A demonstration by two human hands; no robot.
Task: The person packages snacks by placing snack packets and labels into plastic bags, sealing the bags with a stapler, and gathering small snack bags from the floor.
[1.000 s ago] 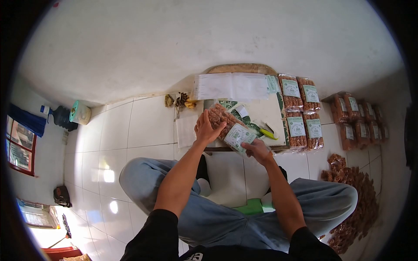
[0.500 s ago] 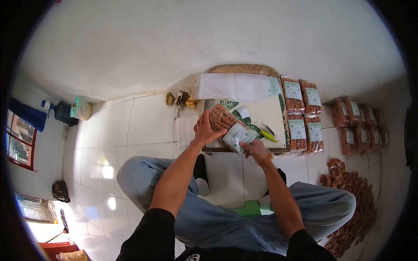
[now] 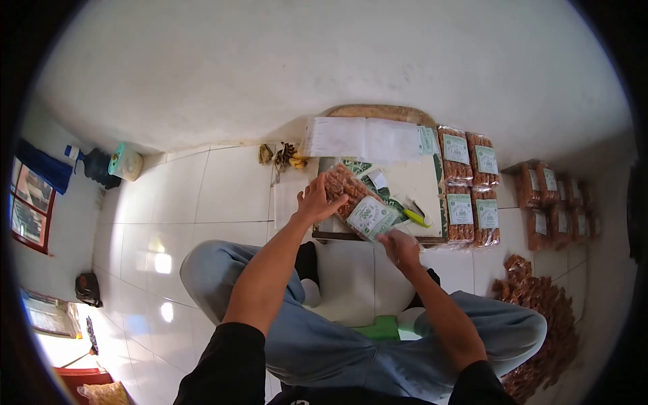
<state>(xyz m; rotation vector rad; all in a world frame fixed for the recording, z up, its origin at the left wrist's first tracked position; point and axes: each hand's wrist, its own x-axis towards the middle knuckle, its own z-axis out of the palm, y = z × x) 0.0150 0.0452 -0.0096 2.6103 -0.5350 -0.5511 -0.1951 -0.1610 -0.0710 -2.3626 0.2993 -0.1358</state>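
Observation:
A clear bag of brown pieces (image 3: 351, 187) with a pale green label lies tilted above the low table (image 3: 425, 179). My left hand (image 3: 316, 201) grips its upper left side, thumb across the front. At the bag's lower right end, by the label, my right hand (image 3: 399, 248) has its fingers pinched together at the plastic; they are partly blurred. Just right of the bag is a yellow-green cutter (image 3: 417, 217). Flat clear plastic bags (image 3: 364, 137) lie along the table's far side, with green labels (image 3: 428, 140) at their right end.
Filled, labelled packs (image 3: 460, 209) stand in stacks at the table's right, with more packs (image 3: 538, 223) farther right. A heap of small brown packs (image 3: 540, 317) lies on the floor beside my right knee. Bananas (image 3: 290, 156) are left of the table.
My right hand has shifted slightly down and right along the bag's lower end. My left hand keeps its grip. The camera view has shifted a little.

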